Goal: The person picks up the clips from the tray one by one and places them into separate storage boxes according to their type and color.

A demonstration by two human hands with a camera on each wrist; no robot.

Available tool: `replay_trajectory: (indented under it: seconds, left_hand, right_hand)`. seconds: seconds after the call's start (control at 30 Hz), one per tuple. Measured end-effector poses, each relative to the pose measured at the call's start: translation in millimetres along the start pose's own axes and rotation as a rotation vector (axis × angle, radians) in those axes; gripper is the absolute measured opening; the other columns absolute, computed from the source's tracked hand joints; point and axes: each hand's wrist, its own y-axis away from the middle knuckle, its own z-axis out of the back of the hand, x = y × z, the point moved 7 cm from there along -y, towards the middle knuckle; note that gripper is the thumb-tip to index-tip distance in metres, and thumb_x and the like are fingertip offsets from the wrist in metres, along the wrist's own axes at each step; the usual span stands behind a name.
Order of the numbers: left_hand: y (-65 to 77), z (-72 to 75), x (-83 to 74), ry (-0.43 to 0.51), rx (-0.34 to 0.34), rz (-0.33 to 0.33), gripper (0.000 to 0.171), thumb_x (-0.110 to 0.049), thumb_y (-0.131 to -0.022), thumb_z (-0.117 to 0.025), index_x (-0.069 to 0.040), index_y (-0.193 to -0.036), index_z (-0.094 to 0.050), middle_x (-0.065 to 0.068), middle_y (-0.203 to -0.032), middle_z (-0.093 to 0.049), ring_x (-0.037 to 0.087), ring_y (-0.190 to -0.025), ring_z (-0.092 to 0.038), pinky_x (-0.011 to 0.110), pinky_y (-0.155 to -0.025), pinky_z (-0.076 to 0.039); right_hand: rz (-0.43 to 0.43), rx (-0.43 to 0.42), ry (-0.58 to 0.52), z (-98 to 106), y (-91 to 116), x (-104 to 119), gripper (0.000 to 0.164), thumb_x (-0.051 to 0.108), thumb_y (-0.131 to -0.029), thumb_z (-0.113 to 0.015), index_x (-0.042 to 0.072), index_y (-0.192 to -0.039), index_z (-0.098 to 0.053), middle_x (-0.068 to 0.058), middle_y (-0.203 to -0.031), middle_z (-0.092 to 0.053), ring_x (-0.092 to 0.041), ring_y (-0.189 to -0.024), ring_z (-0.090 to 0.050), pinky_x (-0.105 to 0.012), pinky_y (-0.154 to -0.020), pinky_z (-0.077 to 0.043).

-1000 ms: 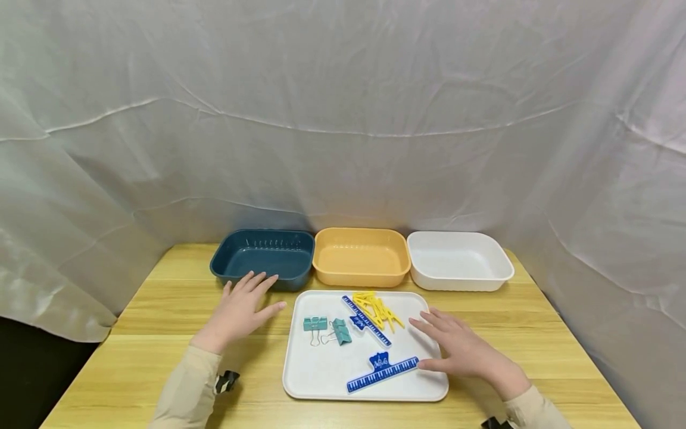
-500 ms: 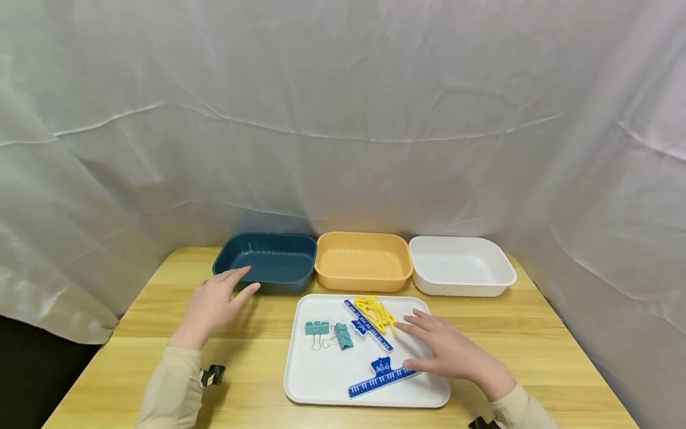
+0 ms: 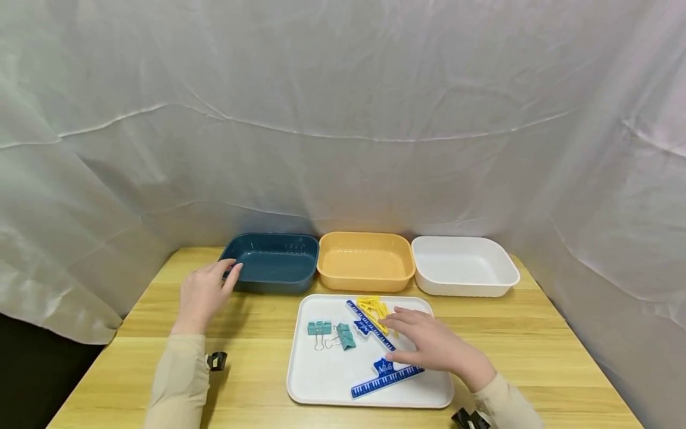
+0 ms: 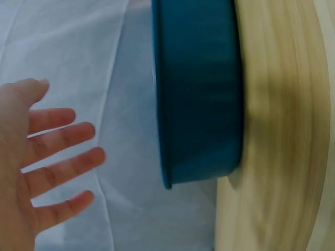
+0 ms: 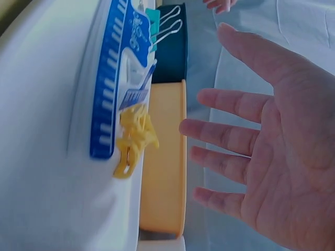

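Note:
My left hand (image 3: 202, 293) is at the near left corner of the dark blue bin (image 3: 273, 287); the left wrist view shows its fingers spread and holding nothing. Over the right side of a white tray (image 3: 321, 381) hovers my right hand (image 3: 429, 341), its fingers apart and nothing in them. On the tray lie two teal binder clips (image 3: 319, 328) and two blue clips with a piano-key pattern (image 3: 387, 381). A pile of yellow clothespins (image 3: 370, 304) sits at the tray's far edge, partly hidden by my right hand in the head view.
Beside the blue bin stand a yellow-orange bin (image 3: 364, 282) and a white bin (image 3: 466, 288), in a row along the back of the wooden table (image 3: 257, 381). A grey curtain (image 3: 343, 119) hangs close behind them.
My left hand has moved left, to the blue bin's corner. My right hand has drifted left over the tray toward the clothespins. The clips and bins stay as they were.

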Motion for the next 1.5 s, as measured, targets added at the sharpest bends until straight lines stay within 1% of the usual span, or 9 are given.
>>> replay_trajectory:
  seconds: [0.17, 0.33, 0.5, 0.6, 0.8, 0.9, 1.03, 1.23, 1.5]
  left_hand:
    - [-1.0, -7.4, 12.0, -0.028, -0.086, 0.011, 0.031, -0.028, -0.088, -0.069, -0.001, -0.102, -0.073, 0.017, -0.089, -0.075, 0.036, -0.071, -0.068, 0.052, -0.063, -0.053]
    - [-0.9, -19.0, 26.2, -0.029, -0.058, 0.107, 0.035, -0.032, -0.089, -0.069, -0.002, -0.106, -0.072, 0.020, -0.098, -0.074, 0.041, -0.090, -0.067, 0.059, -0.080, -0.050]
    - [-1.2, -32.6, 37.6, -0.009, 0.038, 0.212, 0.043, -0.041, -0.094, -0.060, -0.006, -0.116, -0.068, 0.020, -0.113, -0.070, 0.041, -0.108, -0.060, 0.061, -0.094, -0.042]
    - [-1.6, -42.3, 44.5, 0.005, 0.123, 0.258, 0.054, -0.051, -0.097, -0.052, -0.008, -0.127, -0.063, 0.020, -0.127, -0.064, 0.041, -0.122, -0.050, 0.063, -0.102, -0.034]
    - [2.9, -63.0, 56.3, 0.027, 0.344, 0.322, 0.076, -0.067, -0.096, -0.037, -0.013, -0.150, -0.037, 0.024, -0.156, -0.030, 0.045, -0.146, -0.018, 0.076, -0.109, -0.009]
    - [7.4, -71.5, 60.8, 0.047, 0.409, 0.337, 0.080, -0.068, -0.096, -0.034, -0.016, -0.155, -0.026, 0.024, -0.161, -0.016, 0.046, -0.149, -0.008, 0.078, -0.108, -0.002]
    - [11.6, -79.5, 66.4, 0.066, 0.450, 0.348, 0.081, -0.068, -0.096, -0.033, -0.018, -0.157, -0.019, 0.023, -0.163, -0.008, 0.046, -0.150, -0.003, 0.079, -0.107, -0.001]
    - [12.9, -87.1, 73.4, 0.095, 0.501, 0.360, 0.081, -0.068, -0.096, -0.032, -0.019, -0.158, -0.015, 0.023, -0.163, -0.003, 0.047, -0.150, 0.000, 0.081, -0.105, -0.001]
    - [16.5, -94.6, 71.4, 0.127, 0.620, 0.385, 0.083, -0.071, -0.095, -0.030, -0.022, -0.159, -0.009, 0.024, -0.163, -0.001, 0.047, -0.149, 0.005, 0.082, -0.104, 0.000]
  right_hand:
    - [0.023, 0.022, -0.034, -2, -9, 12, 0.061, 0.052, -0.089, -0.064, 0.017, -0.137, -0.057, -0.004, -0.140, -0.059, -0.033, -0.140, -0.043, -0.057, -0.113, -0.034]
    - [0.074, 0.031, -0.032, -4, -20, 25, 0.060, 0.052, -0.090, -0.063, 0.017, -0.138, -0.057, -0.003, -0.140, -0.059, -0.033, -0.140, -0.043, -0.056, -0.113, -0.034]
    - [0.075, 0.039, -0.023, -5, -27, 33, 0.060, 0.054, -0.090, -0.062, 0.019, -0.138, -0.056, -0.001, -0.141, -0.058, -0.030, -0.140, -0.043, -0.054, -0.113, -0.035]
    - [0.067, 0.040, -0.031, -4, -33, 34, 0.061, 0.056, -0.090, -0.061, 0.021, -0.139, -0.056, 0.000, -0.142, -0.057, -0.028, -0.141, -0.042, -0.053, -0.115, -0.034]
    - [0.109, 0.028, -0.027, -4, -46, 40, 0.063, 0.060, -0.090, -0.057, 0.019, -0.139, -0.055, -0.001, -0.142, -0.056, -0.029, -0.140, -0.044, -0.052, -0.114, -0.035]
    - [0.125, 0.019, -0.038, -3, -51, 44, 0.063, 0.060, -0.091, -0.057, 0.017, -0.138, -0.056, -0.005, -0.142, -0.056, -0.030, -0.139, -0.044, -0.053, -0.113, -0.035]
    - [0.125, 0.011, -0.055, 0, -58, 50, 0.063, 0.058, -0.090, -0.058, 0.017, -0.138, -0.056, -0.007, -0.144, -0.054, -0.030, -0.141, -0.042, -0.053, -0.114, -0.035]
    - [0.125, 0.015, -0.048, 0, -72, 60, 0.059, 0.054, -0.091, -0.060, 0.019, -0.139, -0.056, -0.001, -0.142, -0.056, -0.026, -0.140, -0.043, -0.050, -0.114, -0.036]
    - [0.098, 0.031, -0.038, -1, -86, 64, 0.063, 0.050, -0.087, -0.067, 0.021, -0.141, -0.053, -0.001, -0.145, -0.054, -0.026, -0.140, -0.043, -0.048, -0.117, -0.033]
